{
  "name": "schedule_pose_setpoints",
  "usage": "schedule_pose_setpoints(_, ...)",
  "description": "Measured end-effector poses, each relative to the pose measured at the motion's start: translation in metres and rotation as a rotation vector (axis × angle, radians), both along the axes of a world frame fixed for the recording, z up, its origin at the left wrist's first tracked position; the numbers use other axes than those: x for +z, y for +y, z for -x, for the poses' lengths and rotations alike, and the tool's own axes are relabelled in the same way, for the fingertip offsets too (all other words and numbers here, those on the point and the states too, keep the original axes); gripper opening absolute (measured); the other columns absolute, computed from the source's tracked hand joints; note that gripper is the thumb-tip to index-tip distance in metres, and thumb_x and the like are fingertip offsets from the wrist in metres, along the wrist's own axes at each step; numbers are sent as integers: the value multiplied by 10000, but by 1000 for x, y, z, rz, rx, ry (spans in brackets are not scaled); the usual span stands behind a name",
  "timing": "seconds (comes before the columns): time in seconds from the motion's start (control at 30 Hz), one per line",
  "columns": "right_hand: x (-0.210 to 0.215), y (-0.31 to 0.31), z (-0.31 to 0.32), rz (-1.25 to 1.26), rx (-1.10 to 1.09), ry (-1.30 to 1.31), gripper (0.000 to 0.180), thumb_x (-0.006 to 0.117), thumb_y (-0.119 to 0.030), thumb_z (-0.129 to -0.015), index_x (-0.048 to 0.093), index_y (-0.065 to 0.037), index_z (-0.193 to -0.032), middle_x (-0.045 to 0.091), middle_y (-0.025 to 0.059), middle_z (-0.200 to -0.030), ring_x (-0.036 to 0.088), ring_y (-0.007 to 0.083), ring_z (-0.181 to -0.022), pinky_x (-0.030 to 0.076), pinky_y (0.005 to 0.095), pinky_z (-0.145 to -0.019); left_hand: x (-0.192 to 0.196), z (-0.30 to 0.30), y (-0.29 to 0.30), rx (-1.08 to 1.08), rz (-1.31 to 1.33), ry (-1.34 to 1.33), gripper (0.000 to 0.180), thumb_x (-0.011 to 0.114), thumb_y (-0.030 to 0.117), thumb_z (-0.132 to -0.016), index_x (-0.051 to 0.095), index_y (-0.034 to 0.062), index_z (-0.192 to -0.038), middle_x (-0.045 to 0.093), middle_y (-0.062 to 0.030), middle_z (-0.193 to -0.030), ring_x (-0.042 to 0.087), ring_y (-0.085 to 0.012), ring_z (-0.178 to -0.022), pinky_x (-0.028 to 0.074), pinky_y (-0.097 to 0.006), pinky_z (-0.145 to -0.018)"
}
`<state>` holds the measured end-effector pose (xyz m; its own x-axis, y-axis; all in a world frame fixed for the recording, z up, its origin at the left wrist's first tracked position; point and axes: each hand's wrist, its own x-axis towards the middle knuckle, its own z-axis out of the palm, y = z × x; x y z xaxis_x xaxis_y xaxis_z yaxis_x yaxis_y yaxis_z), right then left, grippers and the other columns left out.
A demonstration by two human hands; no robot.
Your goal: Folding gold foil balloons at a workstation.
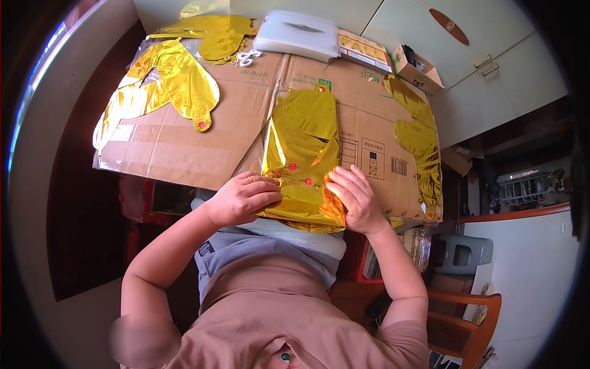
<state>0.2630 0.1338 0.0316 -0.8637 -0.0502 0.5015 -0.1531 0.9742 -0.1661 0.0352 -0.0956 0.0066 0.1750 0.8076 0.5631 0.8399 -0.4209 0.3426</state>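
A flat gold foil balloon [301,144] with small red round marks lies in front of me, its near end at the edge of the cardboard [203,150]. My left hand [247,195] has its fingers curled over the balloon's near left edge. On the near right side my right hand [356,198] pinches a crumpled, orange-looking fold of the same foil. The fingertips of both hands are partly hidden by the foil and by the hands themselves.
More flat gold foil balloons lie at the left [166,80], far left and right edge [418,141]. A white cord [247,58], a translucent plastic stack [296,34], a printed box [364,52] and an open carton [418,71] sit along the back. A wooden chair [482,326] stands at right.
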Motion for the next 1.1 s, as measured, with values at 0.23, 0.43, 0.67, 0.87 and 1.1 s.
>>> schedule_pose_setpoints(0.23, -7, 5, -1, 89, 53, -41, 222, 615, -55, -867, 692, -27, -1073, 700, 150, -1215, 652, 305, -1193, 474, 474, -1085, 4, -6, 4, 65, -65, -20, 255, 772, 110, -831, 703, 60, -1071, 714, -80, -1033, 708, -257, -1007, 556, -394, -861)
schedule_pose_setpoints(0.43, -10, 6, 0, 129, 65, -4, 141, 658, -49, -837, 684, -36, -975, 704, 143, -1179, 659, 312, -1164, 496, 460, -1053, 2, -5, 4, 87, -3, -35, 282, 794, 130, -841, 701, 57, -1097, 721, -86, -1019, 707, -264, -972, 545, -399, -829)
schedule_pose_setpoints(0.67, 0, 1, 2, 91, 48, -1, 170, 693, -44, -781, 686, -53, -951, 686, 97, -1049, 652, 297, -1035, 511, 429, -945, 8, -1, 4, 53, 91, -17, 259, 791, 142, -824, 719, 100, -1069, 697, -45, -1106, 671, -237, -997, 504, -387, -842)
schedule_pose_setpoints(0.87, -4, 8, 2, 98, 125, 3, 185, 682, -48, -800, 709, -50, -983, 716, 100, -1059, 684, 292, -1046, 534, 439, -959, 11, -4, 5, 64, 81, -30, 265, 786, 146, -826, 716, 96, -1077, 701, -42, -1161, 669, -237, -1026, 504, -388, -855)
schedule_pose_setpoints(1.1, -10, 5, 1, 171, 87, 17, 247, 686, -24, -801, 705, -57, -1045, 733, 111, -1095, 695, 290, -1092, 536, 451, -991, 7, -4, 7, 57, 60, -36, 295, 778, 134, -831, 713, 95, -1116, 715, -40, -1159, 674, -237, -1051, 508, -393, -871)
